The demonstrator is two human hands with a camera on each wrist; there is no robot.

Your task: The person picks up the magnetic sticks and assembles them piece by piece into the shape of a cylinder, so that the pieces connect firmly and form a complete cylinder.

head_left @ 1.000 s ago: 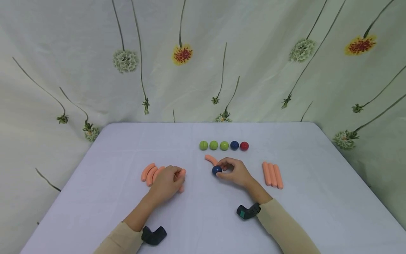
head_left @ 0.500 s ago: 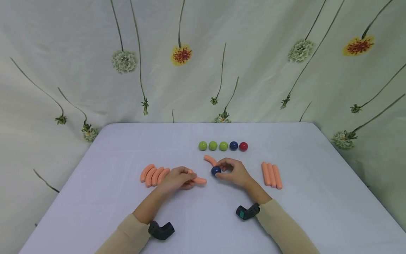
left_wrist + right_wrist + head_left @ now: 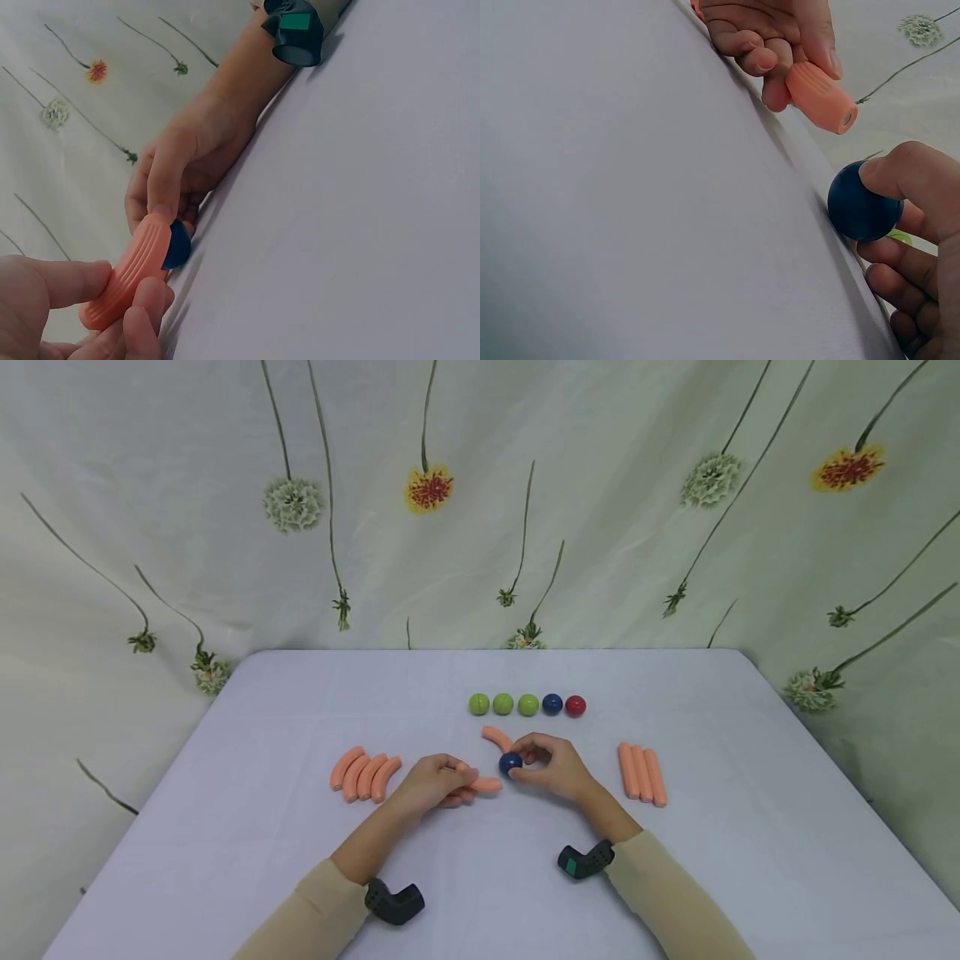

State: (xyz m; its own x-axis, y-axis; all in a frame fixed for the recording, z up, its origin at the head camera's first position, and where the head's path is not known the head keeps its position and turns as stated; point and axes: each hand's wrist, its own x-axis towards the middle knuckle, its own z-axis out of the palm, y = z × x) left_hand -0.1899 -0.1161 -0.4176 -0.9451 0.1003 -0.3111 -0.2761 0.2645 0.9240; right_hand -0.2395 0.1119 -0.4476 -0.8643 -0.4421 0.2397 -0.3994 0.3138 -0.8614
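The left hand [image 3: 435, 779] pinches a ribbed orange plastic tube piece [image 3: 483, 785] betw. thumb and fingers, low over the pale lilac tablecloth-covered table [image 3: 300, 860]. In the left wrist view the tube [image 3: 127, 277] is gripped at its near end, far end pointing at the ball. The right wrist view shows the tube's open end [image 3: 825, 97] (a small hole in its face) clear of the ball, not touching.

The right hand [image 3: 551, 767] has its fingers curled round a dark blue glossy ball [image 3: 511, 762], fingertips pinching it where it sits on the table surface; in the right wrist view the ball [image 3: 862, 202] rests against the cloth w/ the thumb on top. A second curved orange tube piece [image 3: 498, 738] lies just behind the ball, partly under the right hand's fingers; whether it touches the ball, can't tell.

Left of the left hand lies a row of four orange tube pieces [image 3: 364, 774], side by side. Right of the right hand, three straight orange tube pieces [image 3: 642, 772] lie parallel, touching. Further back is a row of five small balls [image 3: 527, 704]: three green, one blue, one red. Each wrist wears a black camera mount, left [image 3: 393, 902] and right [image 3: 585, 860]. A flower-print cream curtain [image 3: 480, 502] hangs behind.
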